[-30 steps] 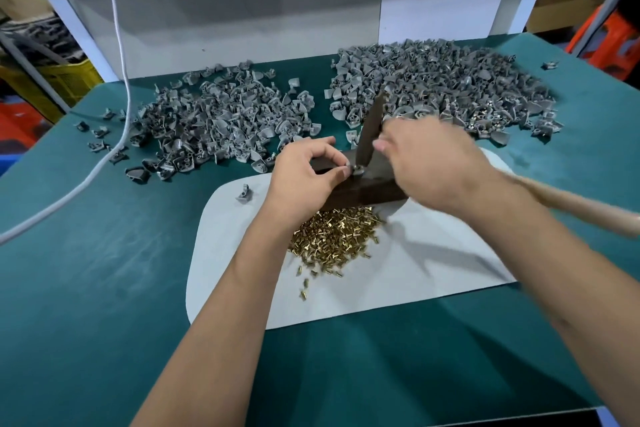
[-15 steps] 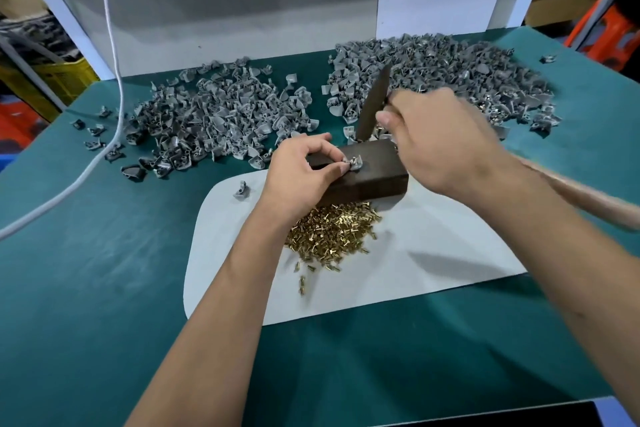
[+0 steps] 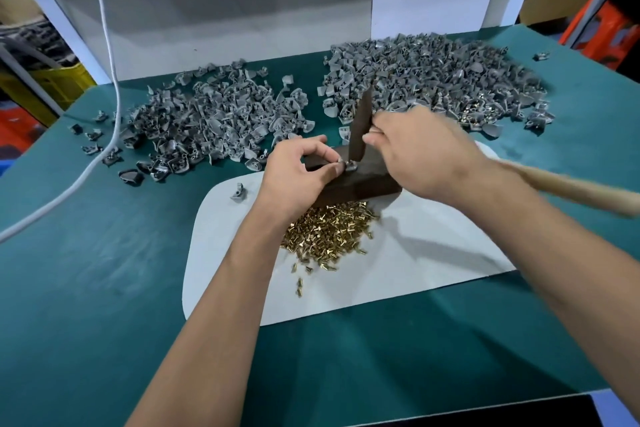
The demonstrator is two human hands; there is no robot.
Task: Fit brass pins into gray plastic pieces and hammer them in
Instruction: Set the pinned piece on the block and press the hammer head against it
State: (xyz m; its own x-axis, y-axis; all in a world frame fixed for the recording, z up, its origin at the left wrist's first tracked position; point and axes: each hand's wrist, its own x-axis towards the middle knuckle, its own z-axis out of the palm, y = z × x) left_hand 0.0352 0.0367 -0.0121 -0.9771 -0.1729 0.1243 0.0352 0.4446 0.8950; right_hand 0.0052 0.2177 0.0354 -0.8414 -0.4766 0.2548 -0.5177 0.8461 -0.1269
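Workbench, pin-fitting station, mid-stroke: left hand [image 3: 298, 173] pinches one small gray plastic piece [image 3: 349, 166] between thumb and forefinger, holding it on the top face of a dark brown rectangular block [image 3: 360, 180] at the centre of the scene; right hand [image 3: 420, 158] grips the dark flat-faced hammer [image 3: 362, 126] close under its head, the pale wooden handle [image 3: 568, 189] trailing off to the right, blurred. Change noted: half a second ago the hammer head stood raised above the block; it is now down, its lower end at the held piece, so a blow appears to be landing and the pin, not itself visible, is probably being driven in. Loose brass pins [image 3: 329, 236] lie heaped on the white mat [image 3: 433, 263], just near of the block. Far left, one heap of gray pieces [image 3: 214, 125]; far right, a larger heap [image 3: 433, 80] showing brass glints, likely finished work. Green table cover [image 3: 104, 270] beneath all
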